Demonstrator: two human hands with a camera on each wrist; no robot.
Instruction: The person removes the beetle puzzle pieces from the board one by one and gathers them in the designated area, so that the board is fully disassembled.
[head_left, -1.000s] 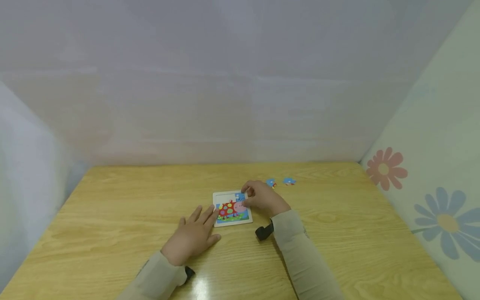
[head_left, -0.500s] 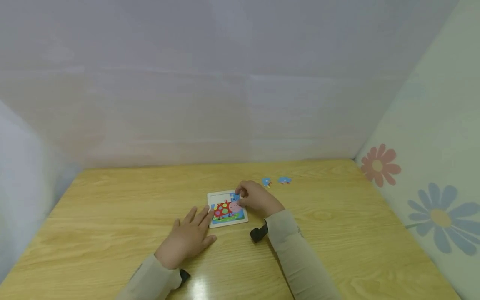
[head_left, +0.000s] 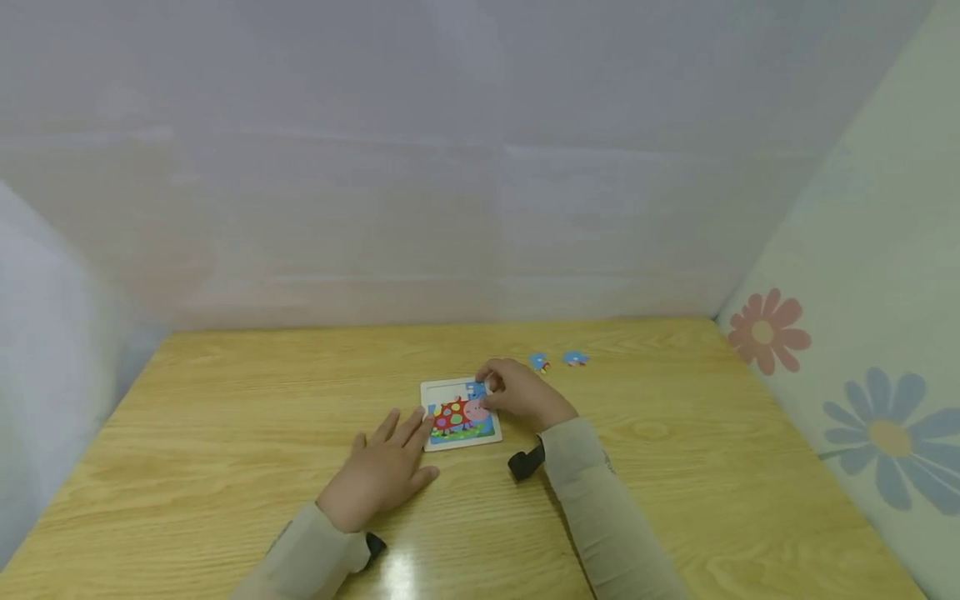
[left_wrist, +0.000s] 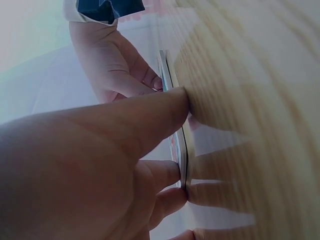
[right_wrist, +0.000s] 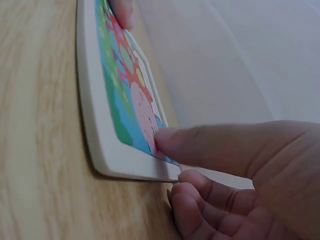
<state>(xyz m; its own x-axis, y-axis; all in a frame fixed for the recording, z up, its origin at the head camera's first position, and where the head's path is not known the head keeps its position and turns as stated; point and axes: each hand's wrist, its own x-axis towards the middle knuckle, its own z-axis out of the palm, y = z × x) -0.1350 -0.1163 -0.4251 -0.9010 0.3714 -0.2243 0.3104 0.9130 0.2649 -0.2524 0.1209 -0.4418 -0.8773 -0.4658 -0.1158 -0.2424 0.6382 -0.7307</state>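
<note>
Hardly anything shifted in the last second: your left hand (head_left: 378, 479), fingers straight, touched the left edge of the ladybird puzzle (head_left: 453, 418) on the table (head_left: 225, 450), your right hand (head_left: 525, 396), fingers curled, held its far-right corner, and with two loose pieces (head_left: 539, 362) beyond, assembly seemed unfinished.

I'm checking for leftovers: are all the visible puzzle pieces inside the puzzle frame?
No, two mostly blue pieces lie on the wooden table, outside the puzzle frame.
</note>
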